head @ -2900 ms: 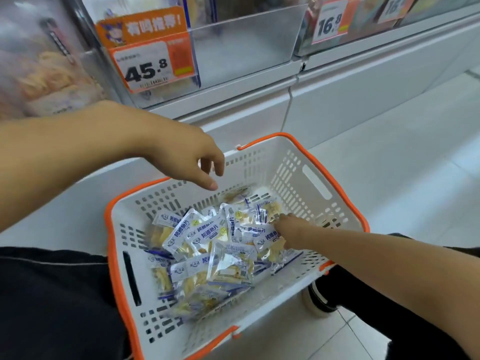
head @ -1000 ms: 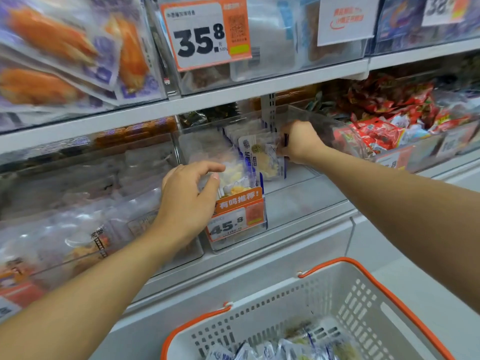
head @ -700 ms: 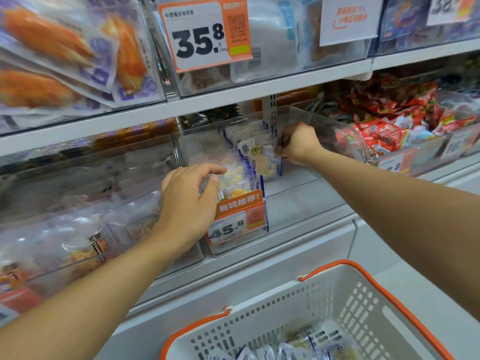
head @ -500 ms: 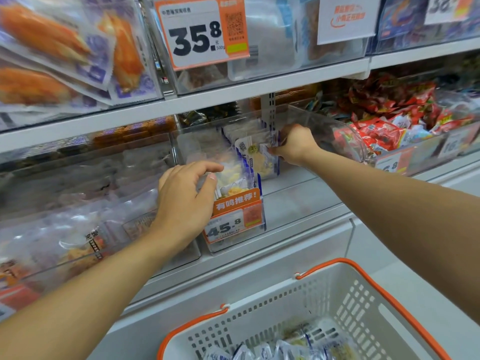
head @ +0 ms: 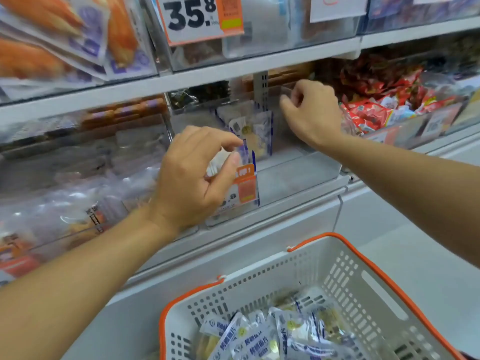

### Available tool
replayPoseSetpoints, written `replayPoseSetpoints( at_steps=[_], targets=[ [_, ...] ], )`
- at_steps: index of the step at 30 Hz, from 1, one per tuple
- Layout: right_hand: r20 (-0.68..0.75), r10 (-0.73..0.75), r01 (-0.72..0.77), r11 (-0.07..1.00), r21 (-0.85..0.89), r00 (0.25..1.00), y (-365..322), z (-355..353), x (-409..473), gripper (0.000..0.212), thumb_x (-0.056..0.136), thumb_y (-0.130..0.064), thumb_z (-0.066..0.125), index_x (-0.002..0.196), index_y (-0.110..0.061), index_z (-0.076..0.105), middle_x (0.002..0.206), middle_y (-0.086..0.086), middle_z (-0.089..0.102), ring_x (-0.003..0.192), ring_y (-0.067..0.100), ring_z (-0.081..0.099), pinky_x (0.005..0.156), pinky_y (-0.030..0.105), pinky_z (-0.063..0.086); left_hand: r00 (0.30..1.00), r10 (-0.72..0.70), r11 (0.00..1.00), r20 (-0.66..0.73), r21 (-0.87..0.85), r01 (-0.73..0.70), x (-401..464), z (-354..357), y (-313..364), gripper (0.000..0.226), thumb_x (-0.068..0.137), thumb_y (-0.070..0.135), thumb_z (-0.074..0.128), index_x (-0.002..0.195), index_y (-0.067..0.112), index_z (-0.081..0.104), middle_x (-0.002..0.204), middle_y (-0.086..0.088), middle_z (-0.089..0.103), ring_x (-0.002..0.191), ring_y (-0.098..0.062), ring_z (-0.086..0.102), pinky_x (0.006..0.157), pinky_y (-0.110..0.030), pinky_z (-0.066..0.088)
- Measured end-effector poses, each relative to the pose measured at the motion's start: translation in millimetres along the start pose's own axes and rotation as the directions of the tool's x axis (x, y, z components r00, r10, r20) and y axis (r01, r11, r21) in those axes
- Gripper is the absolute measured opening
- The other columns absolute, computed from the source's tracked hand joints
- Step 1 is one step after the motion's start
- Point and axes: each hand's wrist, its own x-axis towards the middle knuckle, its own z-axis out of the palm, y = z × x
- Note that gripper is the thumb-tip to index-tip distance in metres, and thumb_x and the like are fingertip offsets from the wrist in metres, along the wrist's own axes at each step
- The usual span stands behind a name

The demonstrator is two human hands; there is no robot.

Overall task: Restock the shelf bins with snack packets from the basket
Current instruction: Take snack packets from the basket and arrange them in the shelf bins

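Note:
The white basket with an orange rim (head: 345,258) sits low in front of me and holds several blue-and-white snack packets (head: 249,339). Above it is a clear shelf bin (head: 293,175) with an orange 45.8 price label (head: 245,185). A few of the same packets (head: 255,133) stand upright at its left side. My left hand (head: 192,175) is at the bin's front. Its thumb and fingertips curl round the top of a white packet (head: 217,163) there. My right hand (head: 310,113) hovers over the bin's right part with its fingers curled and holds nothing.
Red snack packets (head: 374,113) fill the bin to the right. Clear bags (head: 78,203) lie in the bin to the left. The shelf above carries a 35.8 label (head: 192,16) and orange-printed packs (head: 52,48). Pale floor (head: 415,242) lies to the right of the basket.
My right hand has let go of the packet it held upright in the bin and drawn back up and to the right. My left hand has lifted slightly off the packets.

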Motion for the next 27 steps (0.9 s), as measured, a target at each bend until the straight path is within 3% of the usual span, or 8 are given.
replayPoseSetpoints(
  at_steps=[4,7,9,11,12,17,23,27],
  targets=[
    [-0.051,-0.275,0.279,0.929,0.242,0.960,0.4,-24.6,-79.6,0.050,0.099,-0.024,0.047,0.053,-0.019,0.026,0.049,-0.003,0.025,0.048,0.015,0.030,0.052,0.037,0.022,0.831,0.141,0.981,0.538,-0.190,-0.044,-18.1,12.2,23.9,0.015,0.095,0.032,0.056,0.094,0.021,0.067,0.078,0.008,0.063,0.067,-0.009,0.056,0.064,-0.029,0.046],
    [0.459,-0.256,0.186,0.963,0.194,0.851,43.6,-7.1,-181.9,0.049,0.101,-0.024,0.048,0.055,-0.015,0.037,0.051,0.008,0.037,0.048,0.020,0.037,0.052,0.036,0.026,0.305,0.079,0.997,0.949,-0.074,-0.026,-47.0,33.5,25.6,0.026,0.095,0.051,0.051,0.112,0.035,0.062,0.089,0.018,0.064,0.074,0.004,0.055,0.067,-0.018,0.041],
    [0.921,0.010,0.104,0.993,-0.054,0.389,80.8,12.3,-253.3,0.037,0.098,-0.033,0.059,0.071,-0.008,0.061,0.069,0.010,0.061,0.064,0.022,0.058,0.062,0.036,0.044,0.027,0.016,1.000,0.999,-0.016,-0.021,-67.8,42.0,25.3,0.032,0.095,0.053,0.051,0.121,0.035,0.060,0.098,0.019,0.064,0.079,0.005,0.054,0.069,-0.014,0.039],
    [0.957,0.284,0.112,0.955,-0.275,-0.067,115.0,31.1,-316.5,0.036,0.088,-0.043,0.071,0.097,-0.009,0.067,0.093,0.010,0.066,0.086,0.028,0.064,0.083,0.040,0.055,-0.112,-0.034,0.999,0.993,0.034,-0.005,-80.4,47.6,25.9,0.037,0.095,0.053,0.052,0.127,0.033,0.057,0.106,0.017,0.062,0.085,0.000,0.055,0.076,-0.019,0.041],
    [0.935,0.324,0.119,0.944,-0.308,-0.145,125.4,36.1,-340.6,0.041,0.084,-0.047,0.075,0.101,-0.011,0.064,0.099,0.009,0.064,0.092,0.029,0.062,0.088,0.040,0.054,-0.139,-0.051,0.999,0.989,0.051,-0.004,-82.4,50.0,26.6,0.039,0.095,0.053,0.052,0.128,0.033,0.056,0.108,0.015,0.062,0.087,-0.002,0.055,0.079,-0.021,0.041],
    [0.972,0.233,-0.035,0.971,-0.235,-0.039,127.6,54.0,-419.0,0.063,0.072,-0.044,0.086,0.116,-0.011,0.056,0.103,0.000,0.057,0.091,0.022,0.055,0.074,0.029,0.042,-0.116,-0.047,0.997,0.992,0.054,0.059,-80.9,54.2,33.7,0.040,0.094,0.052,0.054,0.128,0.031,0.057,0.108,0.013,0.065,0.094,-0.006,0.059,0.083,-0.024,0.045],
    [0.971,0.132,-0.114,0.981,-0.157,-0.202,110.7,76.3,-421.6,0.032,0.071,-0.029,0.089,0.071,-0.014,0.060,0.070,-0.003,0.054,0.073,0.017,0.051,0.059,0.023,0.038,-0.136,-0.076,0.995,0.988,0.084,0.052,-80.8,49.9,29.4,0.040,0.094,0.053,0.054,0.126,0.031,0.058,0.107,0.013,0.067,0.094,-0.007,0.059,0.084,-0.026,0.046],
    [0.995,-0.064,-0.051,0.997,0.060,-0.083,91.3,53.9,-343.2,0.029,0.074,-0.016,0.087,0.067,-0.009,0.059,0.062,-0.001,0.052,0.058,0.011,0.047,0.059,0.024,0.039,-0.149,-0.116,0.988,0.982,0.129,0.081,-78.2,45.5,27.7,0.050,0.092,0.060,0.050,0.131,0.029,0.056,0.116,0.008,0.064,0.098,-0.010,0.059,0.087,-0.028,0.045]
  ],
)
